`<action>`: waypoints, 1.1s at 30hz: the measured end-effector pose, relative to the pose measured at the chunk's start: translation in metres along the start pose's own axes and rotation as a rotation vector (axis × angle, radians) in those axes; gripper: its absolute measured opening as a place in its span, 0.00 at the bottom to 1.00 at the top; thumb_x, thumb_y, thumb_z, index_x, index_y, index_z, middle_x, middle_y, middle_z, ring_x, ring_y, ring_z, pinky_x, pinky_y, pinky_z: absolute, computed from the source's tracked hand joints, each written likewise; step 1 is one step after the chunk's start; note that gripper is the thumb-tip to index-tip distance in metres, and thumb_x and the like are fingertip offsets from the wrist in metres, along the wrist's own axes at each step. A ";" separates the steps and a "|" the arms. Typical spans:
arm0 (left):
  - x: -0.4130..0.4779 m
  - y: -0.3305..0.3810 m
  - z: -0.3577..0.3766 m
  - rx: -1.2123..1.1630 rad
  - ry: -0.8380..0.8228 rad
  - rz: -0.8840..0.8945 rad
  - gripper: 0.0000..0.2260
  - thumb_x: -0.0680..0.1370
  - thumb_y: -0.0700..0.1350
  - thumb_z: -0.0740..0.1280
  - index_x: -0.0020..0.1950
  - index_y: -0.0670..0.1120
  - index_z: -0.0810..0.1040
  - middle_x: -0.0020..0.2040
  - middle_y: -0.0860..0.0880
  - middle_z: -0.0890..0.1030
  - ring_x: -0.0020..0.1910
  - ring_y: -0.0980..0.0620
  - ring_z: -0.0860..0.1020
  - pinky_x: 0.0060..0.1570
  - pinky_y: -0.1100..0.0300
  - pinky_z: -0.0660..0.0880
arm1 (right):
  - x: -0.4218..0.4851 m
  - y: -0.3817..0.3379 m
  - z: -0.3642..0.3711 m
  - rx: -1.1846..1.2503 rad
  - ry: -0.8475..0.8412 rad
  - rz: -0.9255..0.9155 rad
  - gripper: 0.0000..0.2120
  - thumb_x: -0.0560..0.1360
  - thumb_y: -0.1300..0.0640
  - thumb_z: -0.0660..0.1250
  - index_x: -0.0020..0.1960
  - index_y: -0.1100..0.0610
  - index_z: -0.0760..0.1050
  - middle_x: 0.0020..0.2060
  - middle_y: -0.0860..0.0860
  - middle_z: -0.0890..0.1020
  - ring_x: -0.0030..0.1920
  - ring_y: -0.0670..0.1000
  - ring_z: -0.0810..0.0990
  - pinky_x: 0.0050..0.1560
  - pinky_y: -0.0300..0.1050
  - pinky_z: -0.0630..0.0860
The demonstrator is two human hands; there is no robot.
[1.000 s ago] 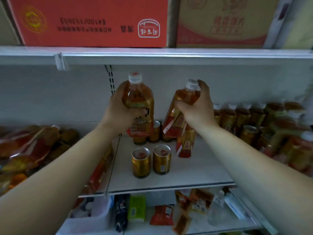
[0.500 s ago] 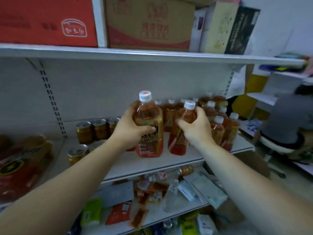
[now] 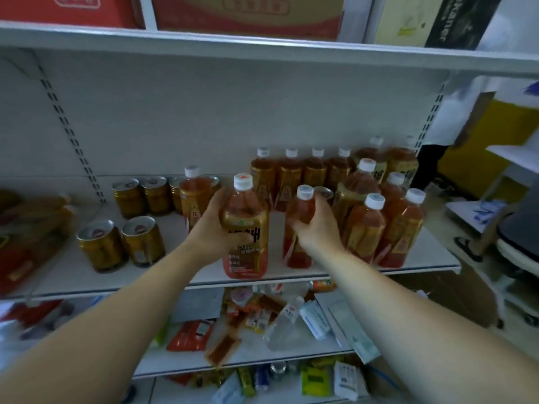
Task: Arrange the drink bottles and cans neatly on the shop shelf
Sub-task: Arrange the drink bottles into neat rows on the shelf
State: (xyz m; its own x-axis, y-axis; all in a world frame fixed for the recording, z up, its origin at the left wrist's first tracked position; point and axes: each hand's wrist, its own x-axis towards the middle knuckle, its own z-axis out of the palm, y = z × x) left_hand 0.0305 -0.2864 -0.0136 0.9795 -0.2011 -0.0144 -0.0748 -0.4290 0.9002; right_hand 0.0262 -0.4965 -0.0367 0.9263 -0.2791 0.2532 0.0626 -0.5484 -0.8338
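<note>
Gripping one drink in each hand, the person has both upright near the front edge of the white shelf [image 3: 67, 278]. The left hand [image 3: 210, 228] curls round the wide bottle [image 3: 246, 211], thumb across its label and the other fingers hidden behind. The right hand [image 3: 320, 228] wraps the shoulder of the slim bottle [image 3: 300, 209]. I'd say both are held high on the body so they can slide without toppling, probably toward the packed bottles [image 3: 379, 217] just to the right. Gold cans [image 3: 119, 243] stand apart on the left. Overhead sit cartons [image 3: 248, 13]. The lower shelf [image 3: 163, 365] holds jumbled packets, and the light is dim.
</note>
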 end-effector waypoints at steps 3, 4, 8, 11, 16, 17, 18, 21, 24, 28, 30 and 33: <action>0.003 -0.029 0.006 -0.044 -0.076 -0.104 0.50 0.65 0.35 0.77 0.75 0.59 0.49 0.58 0.54 0.76 0.63 0.49 0.73 0.63 0.43 0.72 | 0.033 0.004 0.017 -0.051 -0.005 -0.023 0.15 0.73 0.45 0.65 0.57 0.49 0.73 0.50 0.48 0.79 0.52 0.49 0.79 0.50 0.46 0.75; 0.005 -0.038 0.008 -0.071 -0.078 -0.124 0.50 0.66 0.35 0.77 0.75 0.60 0.50 0.58 0.54 0.77 0.63 0.49 0.73 0.63 0.43 0.72 | 0.043 0.005 0.021 -0.049 -0.004 -0.022 0.15 0.73 0.43 0.63 0.56 0.50 0.73 0.48 0.47 0.79 0.50 0.47 0.79 0.49 0.46 0.75; 0.017 -0.051 0.016 -0.118 -0.074 -0.106 0.45 0.67 0.38 0.77 0.72 0.63 0.53 0.59 0.56 0.77 0.61 0.54 0.74 0.62 0.46 0.74 | 0.077 0.011 0.034 0.030 -0.007 -0.028 0.13 0.73 0.47 0.68 0.55 0.49 0.72 0.47 0.45 0.80 0.48 0.43 0.79 0.50 0.44 0.77; 0.026 -0.051 0.019 -0.137 -0.087 -0.080 0.42 0.68 0.36 0.76 0.68 0.66 0.55 0.57 0.58 0.76 0.59 0.55 0.74 0.61 0.49 0.74 | 0.100 0.025 0.044 0.004 -0.037 -0.049 0.15 0.71 0.44 0.69 0.55 0.48 0.74 0.50 0.47 0.80 0.52 0.47 0.80 0.53 0.54 0.79; 0.033 -0.053 0.018 -0.125 -0.116 -0.063 0.43 0.68 0.37 0.75 0.70 0.65 0.54 0.57 0.58 0.76 0.59 0.54 0.74 0.61 0.49 0.74 | 0.074 0.007 0.034 -0.018 0.059 -0.061 0.28 0.71 0.43 0.67 0.68 0.50 0.68 0.67 0.53 0.71 0.69 0.53 0.69 0.69 0.55 0.67; 0.033 -0.053 0.018 -0.117 -0.118 -0.060 0.43 0.69 0.37 0.75 0.71 0.64 0.54 0.57 0.59 0.76 0.59 0.55 0.74 0.61 0.50 0.74 | 0.058 -0.001 0.030 -0.006 0.112 -0.098 0.30 0.73 0.42 0.65 0.71 0.53 0.66 0.70 0.54 0.68 0.71 0.53 0.65 0.70 0.52 0.64; 0.032 -0.052 0.019 -0.112 -0.116 -0.053 0.43 0.69 0.38 0.75 0.72 0.63 0.55 0.57 0.59 0.76 0.59 0.55 0.74 0.61 0.50 0.74 | 0.042 -0.008 0.029 0.021 0.111 -0.148 0.32 0.73 0.39 0.62 0.72 0.54 0.65 0.69 0.54 0.68 0.70 0.52 0.65 0.70 0.50 0.63; 0.031 -0.052 0.021 -0.124 -0.103 -0.033 0.42 0.68 0.38 0.76 0.74 0.58 0.57 0.56 0.59 0.76 0.56 0.58 0.76 0.57 0.52 0.77 | 0.012 -0.025 0.037 0.025 -0.187 -0.118 0.44 0.65 0.33 0.68 0.75 0.50 0.59 0.70 0.48 0.69 0.70 0.49 0.67 0.70 0.52 0.65; 0.029 -0.050 0.021 -0.135 -0.124 -0.039 0.42 0.68 0.37 0.76 0.74 0.56 0.58 0.55 0.58 0.77 0.51 0.62 0.77 0.47 0.63 0.78 | 0.004 -0.029 0.037 0.101 -0.316 -0.031 0.43 0.65 0.43 0.78 0.73 0.47 0.61 0.65 0.44 0.75 0.65 0.45 0.73 0.68 0.49 0.69; 0.022 -0.047 0.027 -0.010 -0.307 0.037 0.44 0.68 0.40 0.77 0.75 0.56 0.56 0.62 0.61 0.73 0.63 0.60 0.72 0.51 0.70 0.71 | -0.028 -0.024 0.009 0.154 -0.200 -0.041 0.35 0.64 0.47 0.79 0.64 0.38 0.65 0.58 0.39 0.77 0.59 0.41 0.75 0.59 0.37 0.71; 0.023 -0.044 0.039 0.084 -0.377 0.057 0.44 0.68 0.42 0.77 0.76 0.56 0.54 0.69 0.58 0.67 0.69 0.58 0.64 0.58 0.65 0.65 | -0.046 -0.015 -0.011 0.170 -0.108 -0.024 0.37 0.62 0.45 0.80 0.66 0.41 0.67 0.57 0.39 0.78 0.59 0.41 0.76 0.61 0.43 0.73; 0.027 -0.039 0.068 0.295 -0.461 0.010 0.43 0.70 0.44 0.74 0.77 0.56 0.52 0.77 0.51 0.57 0.74 0.50 0.59 0.63 0.60 0.62 | -0.066 -0.001 -0.055 0.203 0.014 0.020 0.39 0.61 0.43 0.79 0.68 0.42 0.67 0.56 0.40 0.78 0.58 0.42 0.77 0.61 0.49 0.75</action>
State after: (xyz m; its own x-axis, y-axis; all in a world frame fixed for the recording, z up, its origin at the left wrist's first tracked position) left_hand 0.0469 -0.3347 -0.0787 0.7999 -0.5431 -0.2551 -0.1984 -0.6406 0.7418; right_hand -0.0555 -0.5213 -0.0254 0.9228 -0.3007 0.2410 0.1187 -0.3732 -0.9201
